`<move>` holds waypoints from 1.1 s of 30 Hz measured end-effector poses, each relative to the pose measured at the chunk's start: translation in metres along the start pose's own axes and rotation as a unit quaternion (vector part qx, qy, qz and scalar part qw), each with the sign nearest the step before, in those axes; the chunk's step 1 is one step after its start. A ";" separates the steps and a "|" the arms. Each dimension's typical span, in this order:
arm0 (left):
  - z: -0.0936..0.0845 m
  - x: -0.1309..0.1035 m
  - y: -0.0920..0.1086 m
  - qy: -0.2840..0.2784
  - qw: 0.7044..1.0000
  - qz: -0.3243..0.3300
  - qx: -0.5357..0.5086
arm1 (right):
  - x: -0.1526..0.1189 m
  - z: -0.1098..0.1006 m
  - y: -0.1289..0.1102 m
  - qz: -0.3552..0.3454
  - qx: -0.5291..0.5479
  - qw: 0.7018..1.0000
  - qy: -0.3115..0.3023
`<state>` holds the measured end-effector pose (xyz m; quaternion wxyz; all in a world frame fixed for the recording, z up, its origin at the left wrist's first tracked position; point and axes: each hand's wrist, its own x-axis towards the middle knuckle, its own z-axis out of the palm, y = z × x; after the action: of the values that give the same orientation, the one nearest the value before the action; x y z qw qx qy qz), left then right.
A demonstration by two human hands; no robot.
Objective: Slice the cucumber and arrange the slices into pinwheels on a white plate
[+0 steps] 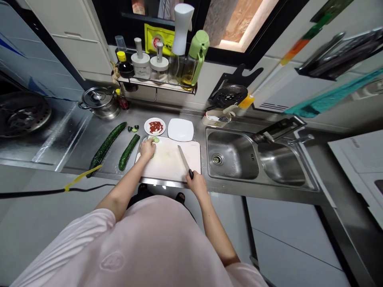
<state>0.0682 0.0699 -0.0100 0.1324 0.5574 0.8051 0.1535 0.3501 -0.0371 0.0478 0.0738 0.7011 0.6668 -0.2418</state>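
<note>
My right hand is closed round the black handle of a kitchen knife, its blade angled up and left over the white cutting board. At the board's left side my left hand has its fingers bent down on cucumber slices. Pale green slices peek out above and below the fingers; the rest are hidden under the hand. Left of the board lie a shorter cucumber and a longer whole cucumber. Small cucumber end pieces rest on the counter behind them.
Behind the board stand a plate of chopped red pieces and a white square plate. A steel pot is at the back left. To the right is a double sink. A shelf of bottles and jars hangs above.
</note>
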 end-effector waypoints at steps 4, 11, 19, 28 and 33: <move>0.004 0.010 0.006 -0.004 0.999 0.020 0.030 | 0.001 0.005 0.004 -0.004 0.000 1.000 0.014; 0.009 0.019 0.009 -0.018 0.997 0.040 0.056 | -0.002 0.006 0.006 -0.002 -0.016 1.000 0.019; 0.011 0.025 0.010 -0.004 0.999 0.025 0.036 | -0.003 0.008 0.005 -0.001 -0.008 1.000 0.009; 0.011 0.026 0.009 -0.001 1.000 0.016 -0.005 | -0.002 0.010 0.004 -0.010 -0.003 1.000 0.015; 0.016 0.025 0.014 -0.022 0.995 -0.015 -0.091 | -0.001 0.010 0.004 -0.015 0.000 1.000 0.017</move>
<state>0.0777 0.0998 -0.0199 0.2028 0.5338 0.7931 0.2119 0.3516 -0.0424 0.0385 0.0593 0.6951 0.6783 -0.2307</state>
